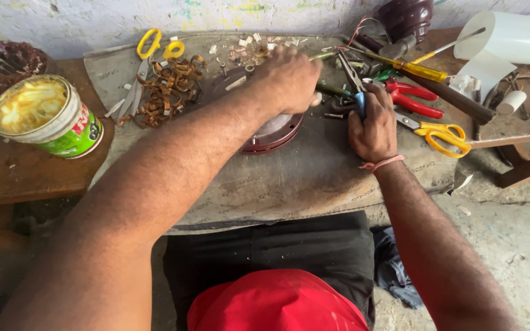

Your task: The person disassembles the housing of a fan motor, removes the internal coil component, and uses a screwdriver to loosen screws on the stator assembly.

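Two hands at frame centre. Left hand [288, 78] presses down on round dark-red motor part [274, 132], fingers curled over it, tips hidden; most of part covered. Right hand [372, 125] clamped round blue-handled pliers [356, 92], jaws lost among clutter. Yellow scissors [441, 135] just right. Tin of yellowish paste [47, 116] at left.

Upper left: open tin [45, 116] of yellow paste on a wooden board [26, 175]. Top centre: yellow-handled scissors [148, 52] beside a heap of copper wire scraps [167, 91]. Right: red-handled pliers [413, 98], second yellow scissors [440, 135], yellow-handled screwdriver [412, 67]. Upper right: white sheet roll [510, 40].
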